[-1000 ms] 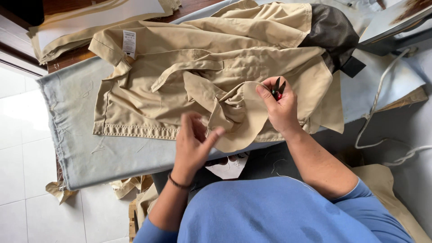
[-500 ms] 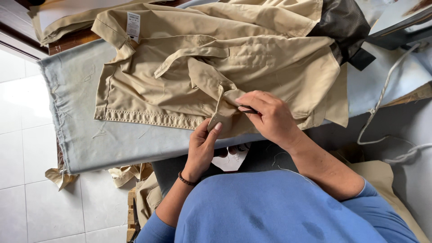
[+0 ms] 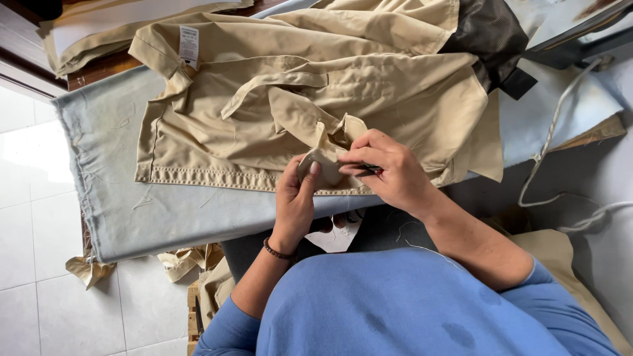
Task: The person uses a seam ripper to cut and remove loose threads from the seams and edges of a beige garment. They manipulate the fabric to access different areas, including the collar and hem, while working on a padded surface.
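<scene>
Here two hands, left hand (image 3: 297, 198) and right hand (image 3: 386, 175), pinch one beige garment (image 3: 316, 112)

left hand (image 3: 295, 198): risen from open below the hem to a grip on the tan flap (image 3: 321, 165) | right hand (image 3: 389, 173): come leftward and down, fingertips meeting the left at the flap

A bench (image 3: 125, 198) padded in pale grey-blue cloth fills mid-frame, glossy white floor tiles (image 3: 33, 217) brightly lit at left, dark wood (image 3: 99, 69) upper left.
</scene>
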